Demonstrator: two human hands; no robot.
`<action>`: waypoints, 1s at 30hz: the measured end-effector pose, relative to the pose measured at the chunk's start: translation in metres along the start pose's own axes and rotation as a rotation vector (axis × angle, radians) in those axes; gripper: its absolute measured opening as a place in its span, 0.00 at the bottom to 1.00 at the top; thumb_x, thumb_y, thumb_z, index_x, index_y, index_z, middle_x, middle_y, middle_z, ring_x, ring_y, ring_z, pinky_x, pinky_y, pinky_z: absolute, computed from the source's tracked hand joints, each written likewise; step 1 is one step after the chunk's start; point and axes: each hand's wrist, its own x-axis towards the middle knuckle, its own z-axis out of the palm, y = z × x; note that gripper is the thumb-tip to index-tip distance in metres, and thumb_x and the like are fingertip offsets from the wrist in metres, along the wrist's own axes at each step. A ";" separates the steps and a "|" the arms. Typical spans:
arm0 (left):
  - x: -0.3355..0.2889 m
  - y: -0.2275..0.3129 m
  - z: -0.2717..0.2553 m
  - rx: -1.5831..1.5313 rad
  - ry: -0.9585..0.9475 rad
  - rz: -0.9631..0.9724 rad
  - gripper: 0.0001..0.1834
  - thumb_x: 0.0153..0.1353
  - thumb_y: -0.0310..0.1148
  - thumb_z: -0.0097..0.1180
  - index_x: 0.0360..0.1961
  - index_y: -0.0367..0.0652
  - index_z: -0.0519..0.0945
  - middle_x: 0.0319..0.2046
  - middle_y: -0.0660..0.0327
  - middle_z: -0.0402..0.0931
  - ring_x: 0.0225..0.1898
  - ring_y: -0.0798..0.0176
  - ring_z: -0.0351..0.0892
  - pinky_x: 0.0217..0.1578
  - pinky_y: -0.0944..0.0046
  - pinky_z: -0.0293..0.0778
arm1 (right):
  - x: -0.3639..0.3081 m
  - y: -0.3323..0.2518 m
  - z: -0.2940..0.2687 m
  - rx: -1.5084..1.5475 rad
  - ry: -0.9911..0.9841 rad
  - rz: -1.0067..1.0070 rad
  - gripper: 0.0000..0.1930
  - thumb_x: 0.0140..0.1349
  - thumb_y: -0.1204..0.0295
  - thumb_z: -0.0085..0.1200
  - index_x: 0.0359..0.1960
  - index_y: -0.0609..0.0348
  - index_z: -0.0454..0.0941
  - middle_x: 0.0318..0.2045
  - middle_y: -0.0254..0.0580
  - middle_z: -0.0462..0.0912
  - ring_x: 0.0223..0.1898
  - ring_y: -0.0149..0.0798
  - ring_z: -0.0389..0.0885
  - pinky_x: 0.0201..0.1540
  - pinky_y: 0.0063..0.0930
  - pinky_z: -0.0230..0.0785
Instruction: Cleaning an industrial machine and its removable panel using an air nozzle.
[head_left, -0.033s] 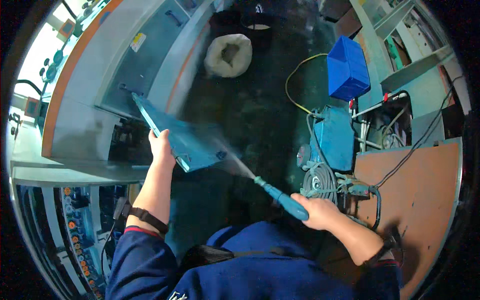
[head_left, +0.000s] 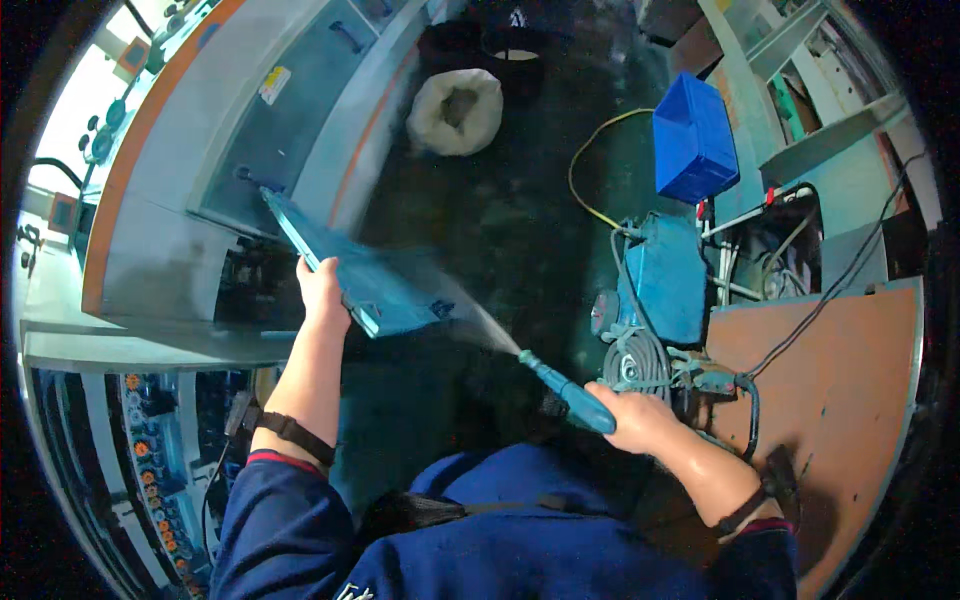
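My left hand [head_left: 323, 292] is closed on the near edge of a flat bluish panel [head_left: 385, 290] with a pale rim, held tilted above the dark floor. My right hand [head_left: 637, 420] grips a blue-green spray gun [head_left: 567, 393] by its rear end. From the nozzle a whitish jet of water [head_left: 485, 322] runs up and left onto the panel's right part. Mist blurs the panel's far side, so its surface detail is hard to make out.
At right stand a blue machine [head_left: 665, 275] with a coiled grey hose or cable [head_left: 637, 365], a blue crate [head_left: 697, 140] and a brown board [head_left: 820, 390]. An open white sack [head_left: 457, 112] sits farther off. A grey cabinet [head_left: 285, 110] lines the left.
The spray gun's nozzle has shifted slightly right and up, its jet still meeting the panel. The panel has moved very slightly left in my left hand.
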 end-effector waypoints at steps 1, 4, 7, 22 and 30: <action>0.007 -0.002 0.003 0.028 0.008 0.030 0.41 0.60 0.33 0.60 0.72 0.43 0.57 0.55 0.54 0.72 0.52 0.57 0.73 0.53 0.55 0.72 | 0.010 0.013 0.005 -0.006 0.003 -0.004 0.31 0.60 0.66 0.56 0.66 0.35 0.63 0.40 0.53 0.85 0.42 0.62 0.84 0.42 0.57 0.75; 0.008 0.002 0.026 0.090 0.008 0.128 0.41 0.58 0.33 0.60 0.72 0.45 0.57 0.48 0.56 0.73 0.43 0.58 0.75 0.43 0.54 0.75 | 0.023 0.037 0.004 0.012 0.080 0.049 0.29 0.61 0.65 0.55 0.65 0.35 0.64 0.40 0.55 0.85 0.43 0.63 0.84 0.43 0.59 0.75; 0.012 0.015 0.038 0.075 0.035 -0.092 0.35 0.57 0.35 0.61 0.65 0.43 0.63 0.36 0.59 0.71 0.26 0.59 0.73 0.30 0.50 0.75 | 0.022 0.029 -0.020 0.083 0.068 -0.024 0.31 0.60 0.65 0.56 0.66 0.35 0.62 0.41 0.55 0.85 0.44 0.63 0.83 0.45 0.58 0.75; 0.115 0.079 0.153 -0.631 -0.164 -0.444 0.15 0.63 0.36 0.59 0.41 0.39 0.69 0.36 0.55 0.69 0.39 0.52 0.75 0.51 0.45 0.76 | 0.035 0.085 -0.026 0.408 0.421 0.275 0.38 0.56 0.67 0.64 0.69 0.43 0.62 0.47 0.57 0.84 0.49 0.61 0.83 0.51 0.46 0.75; 0.193 0.120 0.208 -0.864 -0.147 -0.463 0.16 0.62 0.35 0.67 0.47 0.44 0.75 0.40 0.58 0.71 0.40 0.57 0.73 0.46 0.51 0.77 | 0.038 0.042 -0.018 0.563 0.593 0.428 0.41 0.54 0.72 0.65 0.71 0.49 0.60 0.49 0.57 0.82 0.51 0.53 0.84 0.55 0.40 0.73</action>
